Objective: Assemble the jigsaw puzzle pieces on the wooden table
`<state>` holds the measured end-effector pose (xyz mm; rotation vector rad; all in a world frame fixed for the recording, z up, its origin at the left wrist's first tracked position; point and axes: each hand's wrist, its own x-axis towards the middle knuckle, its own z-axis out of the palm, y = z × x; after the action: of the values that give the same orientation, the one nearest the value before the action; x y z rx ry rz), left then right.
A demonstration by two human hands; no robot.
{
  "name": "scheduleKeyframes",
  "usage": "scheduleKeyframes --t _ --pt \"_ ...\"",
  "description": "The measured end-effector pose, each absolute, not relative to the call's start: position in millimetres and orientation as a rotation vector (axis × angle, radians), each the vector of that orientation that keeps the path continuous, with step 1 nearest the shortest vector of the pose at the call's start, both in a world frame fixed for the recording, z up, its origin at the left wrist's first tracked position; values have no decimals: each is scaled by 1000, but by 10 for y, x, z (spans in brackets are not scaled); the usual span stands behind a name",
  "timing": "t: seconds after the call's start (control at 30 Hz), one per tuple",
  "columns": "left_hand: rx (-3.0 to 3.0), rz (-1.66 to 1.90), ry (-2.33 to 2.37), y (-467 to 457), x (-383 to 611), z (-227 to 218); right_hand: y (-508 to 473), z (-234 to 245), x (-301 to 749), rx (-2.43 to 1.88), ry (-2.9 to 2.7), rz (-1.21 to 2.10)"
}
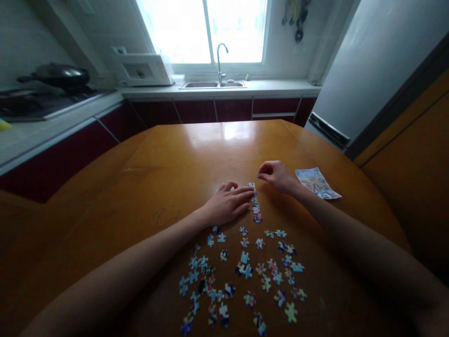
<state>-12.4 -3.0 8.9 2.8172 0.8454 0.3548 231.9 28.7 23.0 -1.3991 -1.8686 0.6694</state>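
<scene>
A narrow strip of joined jigsaw pieces (257, 211) lies on the wooden table, running away from me. My left hand (229, 202) rests flat beside it, fingers spread, with the fingertips on the strip's left side and upper part. Just beyond the strip's far end, to the right, my right hand (277, 176) pinches a small jigsaw piece (257, 176) between thumb and fingertips. Closer to me, many loose jigsaw pieces (244, 257) are scattered, mostly light blue, white and multicoloured. Part of the strip is covered by my left fingers.
A printed picture sheet (317, 182) lies to the right of my right hand on the table (168, 164). Beyond the table stand a counter with a sink (199, 85), a microwave (142, 70), a wok (61, 75) on the stove at left, and a fridge (368, 61) at right.
</scene>
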Motion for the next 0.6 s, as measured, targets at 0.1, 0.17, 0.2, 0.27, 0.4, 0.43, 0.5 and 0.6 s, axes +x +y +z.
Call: scheduleKeyframes --t 0.1,0.17,0.2,0.27,0.4,0.43,0.5,0.6 --pt "2817 349 845 -36 -126 95 381 202 2236 -1334 -1862 728" --pt "2816 356 844 -35 -128 92 418 171 2199 -1326 -1896 752" --pt "2816 360 846 -34 -129 90 431 155 2189 -1326 -1911 754" --pt "2813 363 852 -33 -130 85 448 125 2183 -1326 -1933 763" --pt "2810 370 850 -38 -128 89 464 68 2189 -1316 -1977 766" --pt "2809 372 849 -39 -127 91 466 53 2187 -1312 -1986 751" --pt "2813 363 850 -38 -125 92 470 20 2177 -1305 -1996 709" --pt "2828 329 852 -28 -125 81 478 -26 2158 -1310 -1990 657"
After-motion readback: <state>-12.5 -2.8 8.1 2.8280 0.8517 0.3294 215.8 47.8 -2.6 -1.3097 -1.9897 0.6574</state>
